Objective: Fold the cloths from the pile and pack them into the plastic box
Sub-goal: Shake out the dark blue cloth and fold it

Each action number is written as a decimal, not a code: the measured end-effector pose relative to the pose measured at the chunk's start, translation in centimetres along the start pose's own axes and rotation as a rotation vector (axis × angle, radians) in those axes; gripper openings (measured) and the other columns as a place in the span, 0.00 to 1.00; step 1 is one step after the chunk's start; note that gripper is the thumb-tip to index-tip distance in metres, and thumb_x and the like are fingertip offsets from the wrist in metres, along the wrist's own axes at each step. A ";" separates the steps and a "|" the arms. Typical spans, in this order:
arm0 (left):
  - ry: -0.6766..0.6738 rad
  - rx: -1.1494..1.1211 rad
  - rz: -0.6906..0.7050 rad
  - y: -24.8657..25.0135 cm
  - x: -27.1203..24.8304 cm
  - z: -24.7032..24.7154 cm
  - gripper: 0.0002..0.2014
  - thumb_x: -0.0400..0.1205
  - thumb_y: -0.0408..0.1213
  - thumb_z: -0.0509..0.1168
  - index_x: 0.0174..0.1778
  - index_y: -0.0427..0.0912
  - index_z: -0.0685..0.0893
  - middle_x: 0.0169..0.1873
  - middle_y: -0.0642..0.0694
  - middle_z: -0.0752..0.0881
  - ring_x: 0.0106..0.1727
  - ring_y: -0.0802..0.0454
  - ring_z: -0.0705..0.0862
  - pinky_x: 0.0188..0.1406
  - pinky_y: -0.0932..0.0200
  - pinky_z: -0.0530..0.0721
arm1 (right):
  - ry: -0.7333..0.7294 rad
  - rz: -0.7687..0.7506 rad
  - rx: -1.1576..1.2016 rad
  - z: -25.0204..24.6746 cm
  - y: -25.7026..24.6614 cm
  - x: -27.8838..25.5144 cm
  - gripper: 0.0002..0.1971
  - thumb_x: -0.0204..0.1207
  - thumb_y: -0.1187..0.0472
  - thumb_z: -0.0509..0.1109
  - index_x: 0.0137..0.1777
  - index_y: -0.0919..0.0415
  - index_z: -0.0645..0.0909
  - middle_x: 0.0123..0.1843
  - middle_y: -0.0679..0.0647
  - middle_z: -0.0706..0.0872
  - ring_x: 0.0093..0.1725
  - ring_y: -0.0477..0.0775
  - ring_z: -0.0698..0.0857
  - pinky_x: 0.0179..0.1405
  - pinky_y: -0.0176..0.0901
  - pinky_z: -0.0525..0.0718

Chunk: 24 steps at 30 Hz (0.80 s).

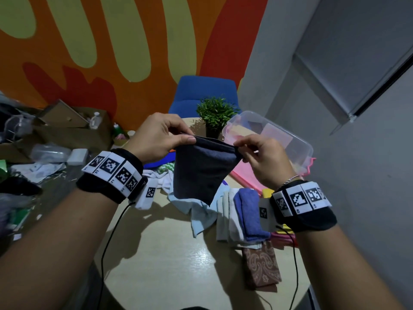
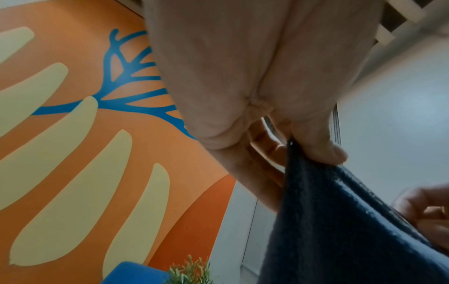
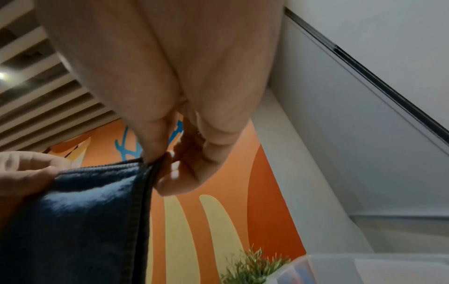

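Orange-painted wall behind, round bench (image 1: 169,260) below. Left of the plant (image 1: 215,111), the left hand (image 1: 156,136) pinches one top corner of a dark cloth (image 1: 199,173); the right hand (image 1: 263,159) pinches the other, in front of the plastic box (image 1: 297,148). Folding seems underway; next, bring the corners together.

A round beige table (image 1: 169,265) bears loose cloths (image 1: 201,211), plastic box (image 1: 297,148), potted plant (image 1: 215,117).

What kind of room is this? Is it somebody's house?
Probably an office break room or workroom, not a house: a bright painted mural wall, a blue chair at a round table, and cardboard boxes piled on the floor.
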<state>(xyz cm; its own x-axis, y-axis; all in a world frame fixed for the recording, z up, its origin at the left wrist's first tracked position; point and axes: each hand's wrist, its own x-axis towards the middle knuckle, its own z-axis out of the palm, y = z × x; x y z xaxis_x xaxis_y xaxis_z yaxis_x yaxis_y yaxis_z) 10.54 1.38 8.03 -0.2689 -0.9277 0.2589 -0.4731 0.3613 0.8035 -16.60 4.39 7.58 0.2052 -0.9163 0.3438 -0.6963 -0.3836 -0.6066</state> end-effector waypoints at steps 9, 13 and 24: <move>-0.097 -0.120 -0.053 1.3 -2.4 -0.6 0.04 0.76 0.39 0.75 0.43 0.43 0.92 0.35 0.50 0.91 0.32 0.61 0.86 0.27 0.63 0.83 | -0.147 0.063 0.227 -1.0 -0.4 -1.9 0.15 0.78 0.71 0.73 0.46 0.46 0.85 0.35 0.42 0.89 0.30 0.44 0.84 0.35 0.41 0.86; -0.092 -0.121 -0.093 0.0 -2.4 0.0 0.02 0.80 0.32 0.74 0.45 0.38 0.92 0.35 0.45 0.91 0.31 0.54 0.87 0.24 0.58 0.86 | -0.261 0.148 0.256 -0.8 0.1 -1.4 0.11 0.79 0.69 0.73 0.52 0.51 0.86 0.34 0.45 0.88 0.28 0.41 0.82 0.33 0.35 0.83; -0.263 0.205 -0.330 -13.9 -6.5 9.7 0.03 0.78 0.36 0.77 0.39 0.49 0.93 0.36 0.55 0.91 0.37 0.61 0.86 0.44 0.59 0.85 | -0.541 0.312 -0.237 12.3 6.9 -4.9 0.12 0.75 0.71 0.66 0.50 0.64 0.91 0.49 0.60 0.92 0.52 0.61 0.88 0.52 0.44 0.81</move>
<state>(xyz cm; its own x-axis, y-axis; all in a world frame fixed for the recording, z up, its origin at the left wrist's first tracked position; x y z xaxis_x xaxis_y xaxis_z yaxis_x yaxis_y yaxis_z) 10.66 3.29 -10.00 -0.2668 -0.9506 -0.1584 -0.7182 0.0866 0.6904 -13.98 4.78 -7.09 0.2428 -0.9322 -0.2683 -0.8986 -0.1119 -0.4243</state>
